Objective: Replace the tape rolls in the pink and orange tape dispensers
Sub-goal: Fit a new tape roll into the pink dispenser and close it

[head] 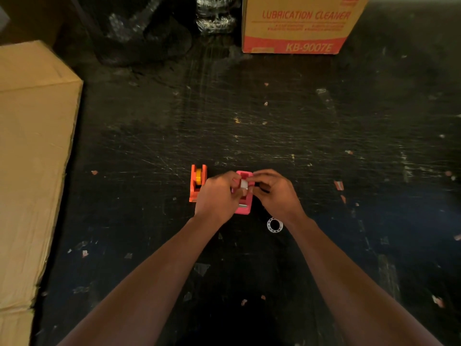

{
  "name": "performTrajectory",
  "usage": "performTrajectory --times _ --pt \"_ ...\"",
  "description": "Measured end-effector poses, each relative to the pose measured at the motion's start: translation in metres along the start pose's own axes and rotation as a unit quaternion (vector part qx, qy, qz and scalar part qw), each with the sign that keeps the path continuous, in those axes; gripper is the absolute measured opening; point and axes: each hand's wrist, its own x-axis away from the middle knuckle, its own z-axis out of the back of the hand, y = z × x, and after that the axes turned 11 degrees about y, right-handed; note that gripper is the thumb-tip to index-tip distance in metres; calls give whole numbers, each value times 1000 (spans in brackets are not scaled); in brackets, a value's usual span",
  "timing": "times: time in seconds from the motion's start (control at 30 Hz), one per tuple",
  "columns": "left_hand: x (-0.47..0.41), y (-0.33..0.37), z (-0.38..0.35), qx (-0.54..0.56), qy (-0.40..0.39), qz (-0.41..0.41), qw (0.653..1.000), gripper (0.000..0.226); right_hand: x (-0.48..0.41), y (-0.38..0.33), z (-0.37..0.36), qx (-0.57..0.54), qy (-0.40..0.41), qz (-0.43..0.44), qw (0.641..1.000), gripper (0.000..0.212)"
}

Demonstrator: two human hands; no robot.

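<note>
Both hands are over the pink dispenser (243, 194). L hand (219, 193) and R hand (274, 191) each pinch a small white tape roll (244, 184) from opposite sides w/ fingertips, roll sitting at the dispenser's middle, approx. in its cradle; I can't tell if it's seated or just above. I see the pink dispenser flat on the bench (274, 121), long axis running away from me/toward me, metal cutter end at the near end pointing at me, far end peeking out past the fingers.

Just L of it, close beside but w/ a gap, is the orange dispenser (197, 182), same orientation: long axis parallel to the pink one, a yellow roll (198, 176) on edge in its far half. L hand overlaps its near R corner in view.

Near R wrist, on the bench, lies a white ring-shaped core w/ holes (275, 225), flat, apart from both dispensers.

Farther out: plain cardboard box (32, 158) at L edge, printed carton "LUBRICATION CLEANER" (299, 23) at the far R, crumpled clear plastic wrap (214, 13) beside it. Bench surface is black, scratched, dotted w/ tape scraps.
</note>
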Motion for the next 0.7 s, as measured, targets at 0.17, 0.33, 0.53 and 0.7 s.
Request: performTrajectory --times 0.17,0.33,0.53,0.7 --pt "-2 -1 0 -62 -34 -62 996 25 -2 -1 2 -12 -2 -5 1000 25" --pt "-8 -3 2 -76 -54 -84 992 21 -3 -1 3 -22 -13 -16 1000 25" --pt "-13 -14 1 -62 -109 -102 987 27 -2 -4 6 -10 -36 -6 999 34" --pt "-15 -18 0 -47 -111 -119 986 26 -2 -6 5 2 -39 -10 999 34"
